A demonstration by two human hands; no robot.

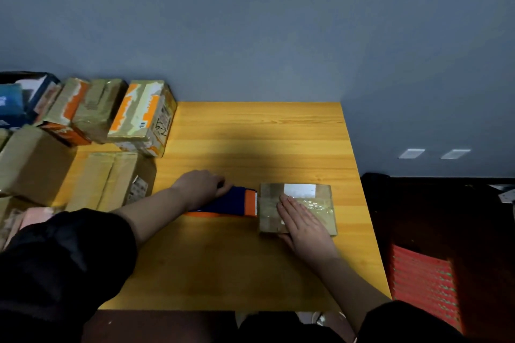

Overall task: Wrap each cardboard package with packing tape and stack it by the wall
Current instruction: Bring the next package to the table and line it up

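Pressing flat brown cardboard package [296, 207] onto yellow wooden worktop [250, 133] under my right hand [302, 224], fingers straight. Left hand [199, 186] curled round blue-orange tape dispenser [232, 202], blade touching package edge just left of right hand. Best: keep package pinned, tear cleanly.

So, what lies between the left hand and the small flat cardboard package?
The blue-and-orange tape dispenser, gripped by the left hand; its orange end touches the small flat cardboard package. Head view.

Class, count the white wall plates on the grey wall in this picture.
2: one wall plate low on the grey wall right of the table, the second wall plate just right of it.
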